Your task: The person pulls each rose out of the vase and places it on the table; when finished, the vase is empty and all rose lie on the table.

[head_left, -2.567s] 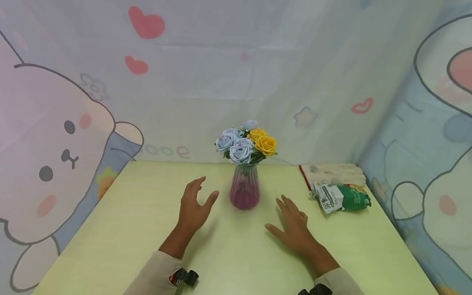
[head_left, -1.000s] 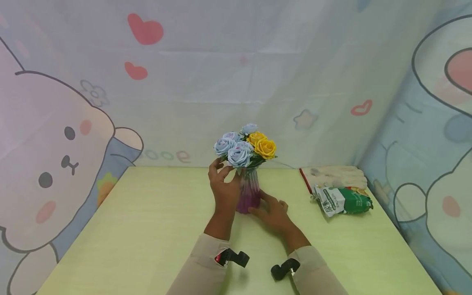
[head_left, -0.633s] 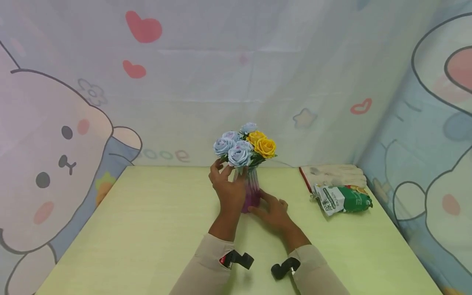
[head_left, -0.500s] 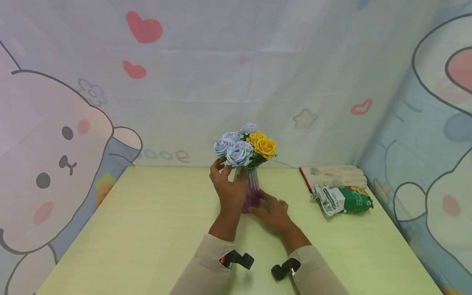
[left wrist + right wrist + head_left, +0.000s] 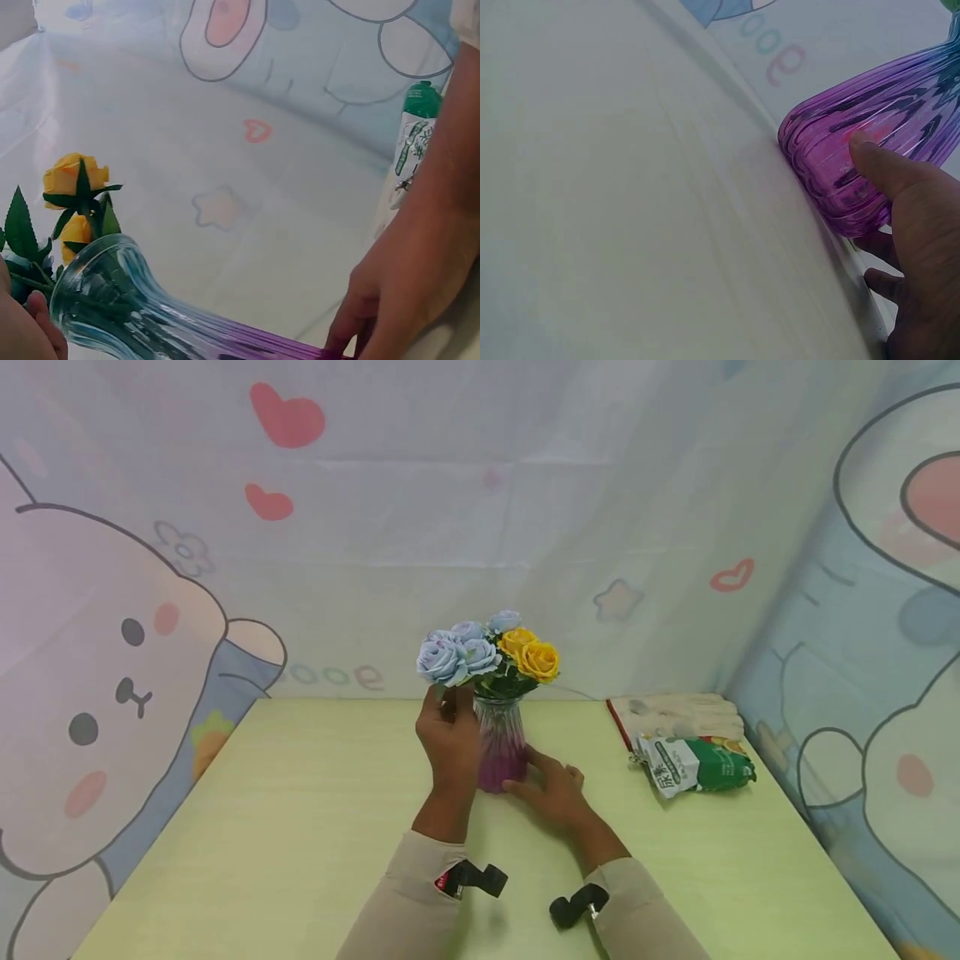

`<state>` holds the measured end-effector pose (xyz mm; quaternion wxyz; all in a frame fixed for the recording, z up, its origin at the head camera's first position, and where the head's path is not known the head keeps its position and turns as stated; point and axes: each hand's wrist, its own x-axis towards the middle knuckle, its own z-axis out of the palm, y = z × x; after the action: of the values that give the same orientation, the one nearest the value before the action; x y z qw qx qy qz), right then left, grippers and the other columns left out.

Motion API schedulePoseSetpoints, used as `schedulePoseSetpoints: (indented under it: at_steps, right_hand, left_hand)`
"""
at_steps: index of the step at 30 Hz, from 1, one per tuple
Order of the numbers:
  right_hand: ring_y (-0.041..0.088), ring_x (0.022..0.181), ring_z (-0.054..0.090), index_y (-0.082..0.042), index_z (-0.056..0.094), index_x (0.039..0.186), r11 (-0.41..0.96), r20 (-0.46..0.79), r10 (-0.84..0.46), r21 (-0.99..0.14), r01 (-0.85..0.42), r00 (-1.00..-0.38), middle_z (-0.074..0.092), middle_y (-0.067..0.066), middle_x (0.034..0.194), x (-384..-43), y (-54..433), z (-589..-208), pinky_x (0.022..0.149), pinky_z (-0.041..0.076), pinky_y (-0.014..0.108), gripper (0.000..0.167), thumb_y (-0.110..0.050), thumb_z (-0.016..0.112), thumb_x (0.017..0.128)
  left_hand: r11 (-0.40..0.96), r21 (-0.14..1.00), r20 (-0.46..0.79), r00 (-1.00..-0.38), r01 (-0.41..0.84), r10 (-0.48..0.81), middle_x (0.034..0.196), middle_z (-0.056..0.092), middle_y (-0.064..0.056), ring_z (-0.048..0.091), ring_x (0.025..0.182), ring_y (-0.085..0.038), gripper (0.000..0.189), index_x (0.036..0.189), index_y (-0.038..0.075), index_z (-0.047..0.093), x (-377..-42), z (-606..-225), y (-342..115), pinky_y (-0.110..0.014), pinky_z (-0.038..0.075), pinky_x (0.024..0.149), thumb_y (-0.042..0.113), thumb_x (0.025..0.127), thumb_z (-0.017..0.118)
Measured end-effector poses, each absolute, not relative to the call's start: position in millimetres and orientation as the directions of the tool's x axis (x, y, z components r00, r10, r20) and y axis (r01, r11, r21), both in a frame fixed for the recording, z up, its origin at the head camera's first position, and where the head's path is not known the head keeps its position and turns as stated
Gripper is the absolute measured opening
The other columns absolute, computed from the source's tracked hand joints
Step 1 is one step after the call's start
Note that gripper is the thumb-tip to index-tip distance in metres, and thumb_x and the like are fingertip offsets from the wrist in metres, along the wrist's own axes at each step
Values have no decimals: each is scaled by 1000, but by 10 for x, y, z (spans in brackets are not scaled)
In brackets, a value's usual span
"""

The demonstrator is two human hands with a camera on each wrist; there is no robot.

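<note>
A ribbed glass vase (image 5: 501, 739), clear at the mouth and purple at the base, stands upright on the table, holding artificial roses. Low on its right side, my right hand (image 5: 557, 789) grips the purple base; the right wrist view shows the thumb (image 5: 889, 169) lying against the glass. My left hand (image 5: 450, 743) is beside the vase mouth, its curled fingers pinching just under a pale blue rose (image 5: 441, 660), where the stem is mostly hidden. More blue roses cluster around it. Yellow roses (image 5: 538, 662) lean to the right, over green leaves.
A green and white packet (image 5: 697, 766) lies on the table's right side. Behind it are pale work gloves (image 5: 678, 717) with a red cuff edge. A printed cloth backdrop (image 5: 420, 510) rises behind the pale yellow table (image 5: 315, 827).
Both hands came in from apart to the vase. The left hand has since shifted slightly left, and the front blue rose has moved left with it. The right hand stays at the base.
</note>
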<state>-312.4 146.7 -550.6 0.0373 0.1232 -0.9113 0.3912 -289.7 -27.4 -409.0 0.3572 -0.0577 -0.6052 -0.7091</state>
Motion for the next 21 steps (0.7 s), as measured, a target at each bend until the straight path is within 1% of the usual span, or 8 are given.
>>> schedulePoseSetpoints:
  at_steps: [4,6,7,11,13,15,19,21]
  right_hand:
    - [34,159,47,-14,45,168,665,158,-199,-703,-252,-967,54,7,168,-3121,1460,-5510,128,12,68,85,-57,74,101]
    - [34,159,48,-13,46,168,668,161,-201,-699,-256,-966,54,8,167,-3121,1457,-5508,128,14,70,85,-57,74,101]
    - [35,158,49,-12,46,167,667,168,-201,-698,-260,-965,55,8,167,-3123,1456,-5506,127,15,71,84,-56,74,101]
    - [37,156,51,-9,48,166,675,181,-201,-687,-270,-963,56,11,165,-3146,1460,-5513,125,17,73,83,-54,74,101]
    - [37,156,51,-9,47,166,683,177,-201,-680,-267,-964,56,11,165,-3160,1464,-5521,125,18,73,83,-54,74,101]
    - [37,156,51,-9,47,166,689,176,-201,-674,-266,-964,57,11,165,-3168,1468,-5528,124,18,73,83,-54,74,101]
    - [37,157,50,-10,47,166,698,167,-198,-668,-258,-966,56,10,166,-3174,1467,-5537,125,18,73,84,-54,74,101]
    - [37,157,50,-11,46,167,694,161,-199,-673,-255,-967,55,10,166,-3171,1463,-5540,125,17,73,84,-55,75,101]
  left_hand:
    - [-32,801,536,-740,598,-406,111,64,-14,69,76,-14,24,135,2,65,-2872,-4023,-338,-19,56,60,10,114,58]
    - [-40,789,554,-737,614,-386,104,61,-19,68,63,-22,23,134,0,61,-2866,-3982,-359,-20,55,54,13,116,53]
    - [-43,783,563,-737,620,-375,102,61,-23,70,62,-28,23,134,0,59,-2859,-3961,-366,-21,57,53,15,117,51]
    - [-24,775,584,-731,631,-353,103,67,-26,76,66,-46,27,131,-2,59,-2839,-3883,-389,-26,62,55,20,119,48]
    - [-23,781,579,-738,624,-348,105,69,-26,78,69,-45,29,130,-3,59,-2833,-3857,-401,-28,64,58,22,120,47]
    - [-44,786,569,-748,617,-342,106,72,-28,82,71,-37,30,134,-1,59,-2834,-3838,-414,-30,66,63,23,120,46]
    - [-182,776,533,-781,604,-325,101,71,-31,84,76,-21,27,140,6,53,-2868,-3838,-453,-35,68,73,23,120,47]
    - [-258,769,501,-802,585,-325,97,75,-23,84,78,-17,22,127,5,57,-2886,-3853,-482,-36,69,76,24,120,48]
